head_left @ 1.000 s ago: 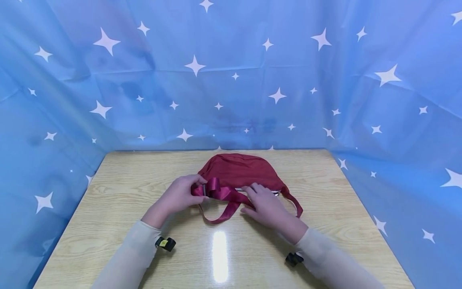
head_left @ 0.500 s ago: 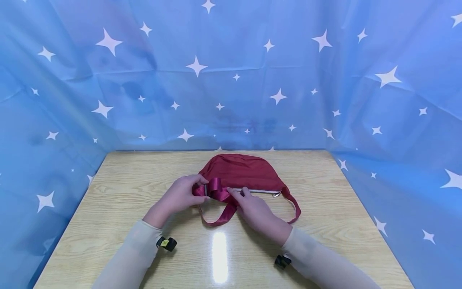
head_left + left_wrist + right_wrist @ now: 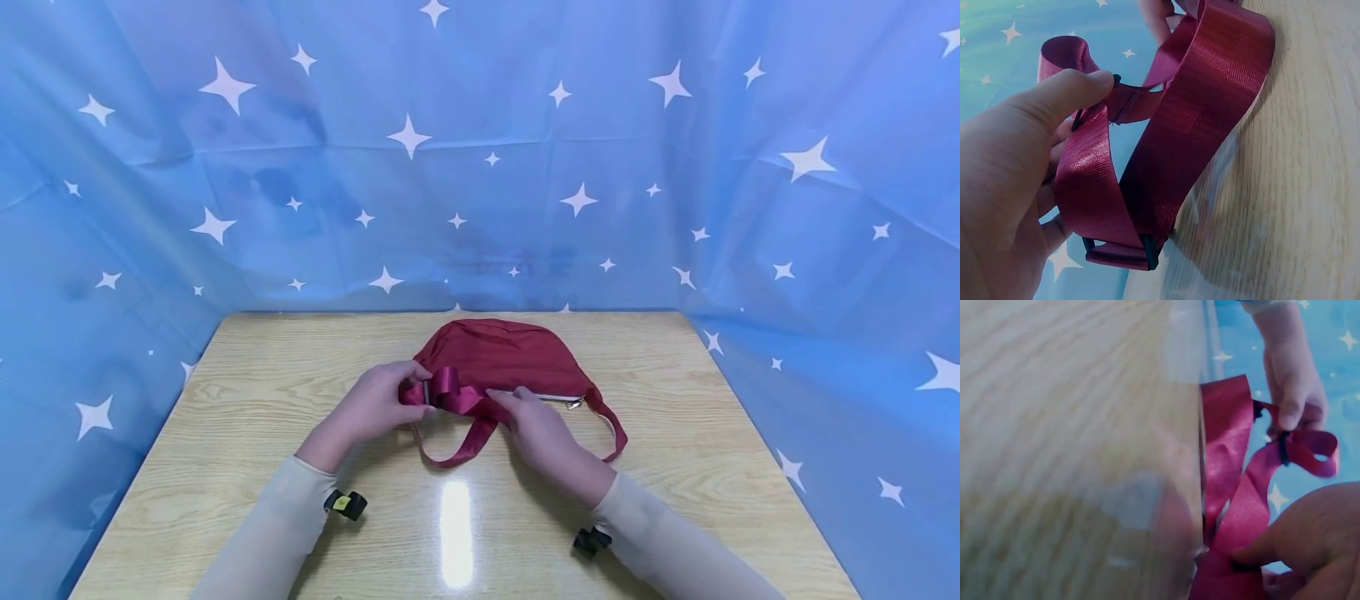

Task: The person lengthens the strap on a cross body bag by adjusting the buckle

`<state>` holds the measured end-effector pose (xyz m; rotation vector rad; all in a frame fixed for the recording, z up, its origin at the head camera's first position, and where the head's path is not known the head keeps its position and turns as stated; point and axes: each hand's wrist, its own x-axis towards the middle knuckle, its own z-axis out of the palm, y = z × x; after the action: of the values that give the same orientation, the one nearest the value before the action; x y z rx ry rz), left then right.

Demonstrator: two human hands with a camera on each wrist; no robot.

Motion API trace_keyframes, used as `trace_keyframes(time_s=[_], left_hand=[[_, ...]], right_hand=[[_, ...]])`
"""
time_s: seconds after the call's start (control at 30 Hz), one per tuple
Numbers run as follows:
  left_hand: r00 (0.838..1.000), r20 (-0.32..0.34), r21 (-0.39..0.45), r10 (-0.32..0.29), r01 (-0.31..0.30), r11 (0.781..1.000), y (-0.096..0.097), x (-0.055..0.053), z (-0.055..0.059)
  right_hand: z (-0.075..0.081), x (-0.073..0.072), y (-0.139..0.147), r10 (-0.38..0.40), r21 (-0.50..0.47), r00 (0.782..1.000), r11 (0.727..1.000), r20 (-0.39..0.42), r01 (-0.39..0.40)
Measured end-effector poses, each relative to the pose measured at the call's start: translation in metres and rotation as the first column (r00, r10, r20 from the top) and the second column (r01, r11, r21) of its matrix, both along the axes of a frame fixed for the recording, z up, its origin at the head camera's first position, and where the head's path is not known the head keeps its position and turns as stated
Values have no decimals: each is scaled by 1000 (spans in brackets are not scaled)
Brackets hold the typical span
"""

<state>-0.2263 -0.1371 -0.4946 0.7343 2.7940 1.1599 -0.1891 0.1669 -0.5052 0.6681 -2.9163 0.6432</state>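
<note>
A dark red waist bag (image 3: 498, 358) lies on the table with its silver zipper (image 3: 551, 397) along the near side. My left hand (image 3: 375, 402) pinches its shiny strap (image 3: 1204, 106) at a black slider buckle (image 3: 1077, 120), thumb on top. A loop of strap (image 3: 446, 381) stands up beside that buckle. Lower in the left wrist view, the strap runs through a second black buckle (image 3: 1151, 253). My right hand (image 3: 543, 433) pinches the strap farther right, in front of the zipper; in the right wrist view its thumb (image 3: 1254, 553) presses on the webbing.
The bag sits on a light wood table (image 3: 285, 358), near its back edge. A blue star-patterned cloth (image 3: 480, 208) hangs behind and along the sides. Another strap end (image 3: 615, 433) curves out at the bag's right, by the zipper pull (image 3: 574, 404).
My right hand moved left along the strap toward the buckle, then came back slightly right with the strap pinched. The left hand has stayed at the buckle.
</note>
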Motion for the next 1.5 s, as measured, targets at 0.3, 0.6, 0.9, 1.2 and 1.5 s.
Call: trace_keyframes(time_s=[0.3, 0.6, 0.9, 1.2, 1.5], left_hand=[[1000, -5, -22, 5, -5, 1000, 0, 0, 1], [1000, -1, -17, -7, 7, 1000, 0, 2, 3], [1000, -3, 1, -16, 16, 1000, -1, 2, 2], [1000, 2, 2, -7, 7, 1000, -5, 0, 2], [1000, -2, -4, 2, -2, 1000, -5, 1, 4]], right_hand=[[10, -8, 20, -33, -23, 997, 999, 71, 35], [24, -18, 53, 209, 63, 974, 975, 84, -214], [22, -23, 75, 234, 90, 970, 967, 68, -240], [19, -30, 97, 213, 57, 975, 975, 64, -216], [19, -34, 108, 208, 46, 972, 976, 110, -214]])
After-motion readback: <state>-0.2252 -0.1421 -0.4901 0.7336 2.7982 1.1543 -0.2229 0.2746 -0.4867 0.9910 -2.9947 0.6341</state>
